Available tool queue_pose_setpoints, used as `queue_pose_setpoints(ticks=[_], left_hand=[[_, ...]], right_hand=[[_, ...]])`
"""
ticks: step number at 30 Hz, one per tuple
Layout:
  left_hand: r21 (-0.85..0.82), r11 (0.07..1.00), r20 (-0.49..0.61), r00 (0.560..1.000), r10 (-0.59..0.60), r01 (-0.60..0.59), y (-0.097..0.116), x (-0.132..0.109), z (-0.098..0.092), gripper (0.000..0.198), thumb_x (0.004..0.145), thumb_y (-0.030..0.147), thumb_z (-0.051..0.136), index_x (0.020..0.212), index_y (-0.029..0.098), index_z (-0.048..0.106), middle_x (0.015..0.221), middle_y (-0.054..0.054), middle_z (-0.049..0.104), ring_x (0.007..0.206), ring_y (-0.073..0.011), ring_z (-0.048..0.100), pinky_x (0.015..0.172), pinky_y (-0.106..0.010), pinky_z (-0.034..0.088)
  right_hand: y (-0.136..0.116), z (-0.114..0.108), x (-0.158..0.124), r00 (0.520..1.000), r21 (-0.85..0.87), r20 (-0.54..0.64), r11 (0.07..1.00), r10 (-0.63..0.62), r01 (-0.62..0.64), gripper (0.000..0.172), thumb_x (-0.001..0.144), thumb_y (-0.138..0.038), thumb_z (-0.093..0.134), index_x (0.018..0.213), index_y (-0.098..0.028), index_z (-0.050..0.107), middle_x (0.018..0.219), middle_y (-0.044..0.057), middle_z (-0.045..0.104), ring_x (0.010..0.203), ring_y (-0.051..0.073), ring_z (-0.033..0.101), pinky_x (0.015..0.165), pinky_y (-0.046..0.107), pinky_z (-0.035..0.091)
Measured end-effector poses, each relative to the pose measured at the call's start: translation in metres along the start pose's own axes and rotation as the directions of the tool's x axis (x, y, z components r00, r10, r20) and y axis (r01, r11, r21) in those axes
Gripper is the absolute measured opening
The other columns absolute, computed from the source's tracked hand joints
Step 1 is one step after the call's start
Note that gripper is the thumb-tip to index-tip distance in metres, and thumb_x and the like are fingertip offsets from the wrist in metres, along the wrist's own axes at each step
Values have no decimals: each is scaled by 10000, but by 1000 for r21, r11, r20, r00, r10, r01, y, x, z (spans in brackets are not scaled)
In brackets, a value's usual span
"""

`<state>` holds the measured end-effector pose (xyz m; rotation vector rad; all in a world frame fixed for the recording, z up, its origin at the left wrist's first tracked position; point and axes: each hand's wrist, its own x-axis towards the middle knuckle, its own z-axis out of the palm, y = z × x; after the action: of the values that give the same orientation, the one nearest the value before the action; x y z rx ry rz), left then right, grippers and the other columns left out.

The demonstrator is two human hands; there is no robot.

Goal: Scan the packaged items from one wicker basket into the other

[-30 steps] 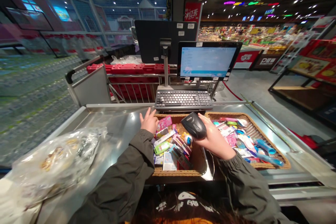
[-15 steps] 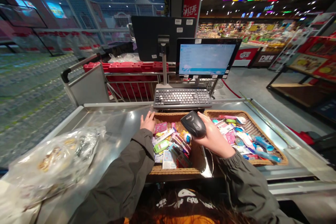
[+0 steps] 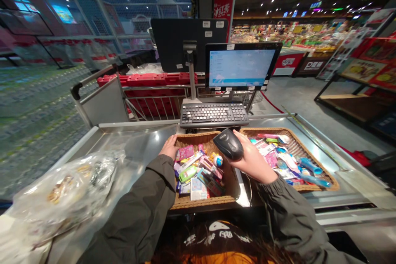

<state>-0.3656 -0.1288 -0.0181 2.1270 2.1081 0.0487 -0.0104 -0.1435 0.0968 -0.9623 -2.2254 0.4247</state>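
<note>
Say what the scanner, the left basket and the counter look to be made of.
Scanner: probably hard plastic, black and smooth, with soft highlights.
Left basket: tan wickerwork, rattan or plastic imitation; the woven rim shows, the fibre doesn't.
Counter: likely stainless steel, judging by its grey sheen and bright reflections.

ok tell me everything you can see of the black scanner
The scanner is black and looks like smooth plastic, with a broad, rounded head bearing a faint marking too small to read. The right hand grips it, hiding its handle. Its head points away and leftward, held above the far right part of the left basket.
</note>
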Motion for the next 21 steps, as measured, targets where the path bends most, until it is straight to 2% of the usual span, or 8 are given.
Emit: queue_pose_setpoints(ticks=[4,7,9,11,13,15,18,21], left_hand=[[15,1000,30,1000,-7,6,-12,-4,-5,343,778,180,539,1056,205,738,1608,-52,211,1487,-301,153,1197,-448,225],[33,999,32,999,12,-13,-14,-4,-9,378,777,158,522,1096,200,720,1599,-78,233,1476,-314,196,1177,-464,272],[66,998,8,1000,12,-12,-8,-2,-14,383,780,150,527,1113,204,709,1587,-102,259,1460,-336,244,1163,-504,285],[101,995,-30,999,19,-16,8,0,-22,383,795,171,541,1146,205,690,1579,-124,272,1450,-351,269,1156,-552,267],[108,992,-46,996,75,-70,32,4,-33,383,825,231,549,1188,204,667,1580,-136,268,1455,-351,256,1153,-585,242],[84,978,-34,981,193,-189,65,9,-46,376,852,275,541,1204,219,660,1573,-131,291,1468,-340,224,1146,-599,242],[41,917,-54,915,400,-398,124,20,-61,342,884,304,535,1193,240,668,1564,-107,325,1476,-329,203,1153,-615,214],[19,849,-105,843,527,-529,185,35,-64,294,885,315,557,1137,246,691,1542,-107,373,1473,-325,216,1152,-630,201]], right_hand=[[0,0,-2,1000,8,-20,1000,11,-11,597,688,-260,693,1268,-199,565,1290,136,601,1334,374,451,1099,581,373],[-1,-1,-5,999,-5,-31,1000,20,-20,596,686,-265,704,1264,-212,570,1281,125,607,1340,362,448,1112,563,367],[-1,-4,-9,999,-13,-22,1000,23,-23,571,691,-246,697,1249,-213,580,1292,119,601,1340,340,454,1128,535,362],[1,-9,-14,999,-13,-27,1000,28,-28,569,694,-241,691,1249,-187,576,1306,131,591,1341,333,455,1141,521,352],[6,-17,-21,997,-3,-56,998,61,-61,616,697,-253,689,1287,-157,540,1333,157,573,1339,333,459,1139,517,354],[14,-30,-31,987,3,-108,992,123,-124,672,705,-270,685,1336,-148,490,1361,174,552,1331,332,468,1126,525,367],[29,-55,-48,956,-27,-193,973,220,-230,632,718,-284,679,1314,-160,512,1347,170,569,1324,342,473,1116,543,370],[46,-82,-64,920,-44,-277,952,279,-302,590,729,-307,676,1286,-164,543,1336,161,581,1302,342,497,1119,544,370]])
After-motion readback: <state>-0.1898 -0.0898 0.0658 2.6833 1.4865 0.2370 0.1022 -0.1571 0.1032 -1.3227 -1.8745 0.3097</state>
